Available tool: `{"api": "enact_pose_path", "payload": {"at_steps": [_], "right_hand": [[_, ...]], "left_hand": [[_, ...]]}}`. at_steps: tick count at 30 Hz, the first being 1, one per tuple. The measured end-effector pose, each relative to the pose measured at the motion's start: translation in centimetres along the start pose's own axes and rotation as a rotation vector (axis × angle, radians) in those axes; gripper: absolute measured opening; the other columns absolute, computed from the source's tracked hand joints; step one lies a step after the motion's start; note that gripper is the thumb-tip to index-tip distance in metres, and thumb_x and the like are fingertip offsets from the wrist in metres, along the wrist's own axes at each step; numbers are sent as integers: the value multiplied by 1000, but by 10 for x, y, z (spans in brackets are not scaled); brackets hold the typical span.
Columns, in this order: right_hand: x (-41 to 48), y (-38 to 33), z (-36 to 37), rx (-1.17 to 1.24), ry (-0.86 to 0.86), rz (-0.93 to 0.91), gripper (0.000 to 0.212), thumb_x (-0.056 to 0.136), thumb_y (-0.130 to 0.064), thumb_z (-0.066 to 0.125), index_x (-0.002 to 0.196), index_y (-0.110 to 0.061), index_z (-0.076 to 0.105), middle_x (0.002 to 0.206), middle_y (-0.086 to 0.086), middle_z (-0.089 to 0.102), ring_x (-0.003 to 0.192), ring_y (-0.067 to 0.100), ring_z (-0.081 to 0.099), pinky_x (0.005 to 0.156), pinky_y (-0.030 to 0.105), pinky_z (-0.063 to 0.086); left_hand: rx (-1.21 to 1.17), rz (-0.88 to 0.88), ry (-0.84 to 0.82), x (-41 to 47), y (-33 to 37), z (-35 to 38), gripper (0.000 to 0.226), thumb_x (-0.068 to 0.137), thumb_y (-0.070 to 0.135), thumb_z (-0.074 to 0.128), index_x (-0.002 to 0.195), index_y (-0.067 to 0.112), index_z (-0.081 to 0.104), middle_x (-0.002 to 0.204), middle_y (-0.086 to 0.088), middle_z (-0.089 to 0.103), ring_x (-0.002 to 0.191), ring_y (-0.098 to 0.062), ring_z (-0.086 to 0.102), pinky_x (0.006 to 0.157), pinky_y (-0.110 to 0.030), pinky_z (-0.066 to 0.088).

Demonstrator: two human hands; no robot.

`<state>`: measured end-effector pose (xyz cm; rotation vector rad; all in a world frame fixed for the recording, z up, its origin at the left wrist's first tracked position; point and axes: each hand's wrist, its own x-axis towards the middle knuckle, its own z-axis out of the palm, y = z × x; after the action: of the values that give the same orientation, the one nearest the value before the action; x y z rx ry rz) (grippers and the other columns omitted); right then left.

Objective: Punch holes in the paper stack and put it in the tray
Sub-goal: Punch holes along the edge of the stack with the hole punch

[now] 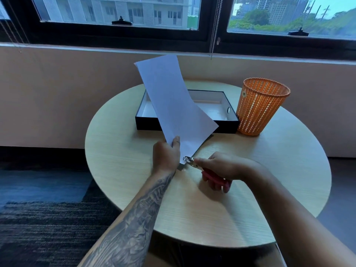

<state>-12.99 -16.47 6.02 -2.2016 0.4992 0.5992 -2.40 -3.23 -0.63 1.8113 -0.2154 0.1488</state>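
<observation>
My left hand [167, 155] grips the near edge of a white paper stack [171, 105], which it holds up tilted above the round table, the far end raised over the tray. My right hand [219, 168] is closed on a hole punch [194, 164] with red handles and a metal head. The punch's jaws sit over the stack's near corner, right beside my left thumb. Behind the paper lies a black tray [234, 122] with a white inside, partly hidden by the stack.
An orange mesh basket [260, 106] stands upright at the tray's right end, touching it. The round pale wooden table [119, 166] stands against a beige wall under a dark-framed window. Dark carpet lies to the left.
</observation>
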Motion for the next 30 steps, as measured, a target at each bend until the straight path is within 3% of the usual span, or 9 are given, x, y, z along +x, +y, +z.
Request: {"api": "enact_pose_path", "payload": {"at_steps": [4, 7, 12, 16, 18, 20, 22, 26, 30], "right_hand": [[-6, 13, -4, 49, 56, -5, 62, 99, -57, 42, 97, 1, 62, 79, 24, 72, 66, 33, 63, 56, 39, 54], [-7, 27, -6, 1, 183, -17, 43, 100, -46, 43, 95, -7, 59, 84, 15, 71, 69, 27, 63, 57, 33, 48], [-4, 50, -2, -395, 543, -46, 33, 88, -59, 57, 92, -26, 58, 98, -4, 57, 86, 18, 56, 71, 34, 45], [2, 60, 7, -463, 637, -68, 34, 83, -59, 63, 97, -29, 58, 103, -4, 57, 102, 21, 55, 77, 34, 43], [4, 64, 4, -468, 640, -42, 50, 82, -67, 61, 114, -28, 59, 113, -4, 60, 111, 22, 56, 87, 36, 46], [1, 63, -6, -209, 663, -42, 71, 80, -71, 63, 133, -24, 53, 123, -2, 60, 115, 21, 57, 93, 37, 48], [-5, 59, -19, 214, 671, -109, 76, 80, -66, 67, 137, -18, 51, 124, 2, 61, 109, 20, 61, 90, 37, 50], [-11, 45, -27, 863, 338, -215, 59, 75, -50, 69, 115, -8, 61, 116, 15, 66, 86, 20, 65, 70, 34, 51], [-7, 36, -15, 1119, 187, -213, 46, 74, -27, 77, 110, -5, 58, 89, 12, 64, 71, 19, 62, 54, 28, 47]], "left_hand": [[-58, -14, 26, 1, 0, -1, 25, 95, 25, 64, 78, 7, 70, 72, -1, 71, 58, -4, 64, 49, -12, 43], [-140, -27, 43, 0, 2, -3, 18, 94, 21, 66, 78, 15, 65, 69, 11, 66, 54, 10, 60, 50, -7, 43], [-240, -51, 38, 2, 1, -5, 10, 92, 22, 69, 92, 12, 71, 84, 4, 73, 73, -7, 69, 65, -13, 52], [-306, -67, -14, 1, 2, -7, 11, 91, 22, 70, 93, 12, 72, 86, 4, 74, 72, -1, 70, 66, -17, 54], [-344, -74, -30, -1, 7, -11, 6, 91, 20, 71, 89, 14, 72, 84, 7, 73, 69, 3, 68, 63, -14, 52], [-379, -82, -69, -4, 11, -16, 5, 90, 16, 72, 85, 17, 70, 81, 11, 72, 66, 4, 68, 60, -12, 50], [-408, -95, -153, -7, 15, -22, 6, 91, 15, 71, 85, 16, 71, 80, 10, 73, 65, 0, 69, 58, -15, 52], [-378, -58, -258, -9, 19, -28, 5, 90, 15, 72, 86, 16, 73, 77, 12, 76, 72, -6, 72, 61, -19, 55], [-358, 11, -353, -9, 29, -31, 3, 89, 12, 72, 88, 15, 73, 77, 12, 76, 72, -6, 71, 65, -19, 55]]}}
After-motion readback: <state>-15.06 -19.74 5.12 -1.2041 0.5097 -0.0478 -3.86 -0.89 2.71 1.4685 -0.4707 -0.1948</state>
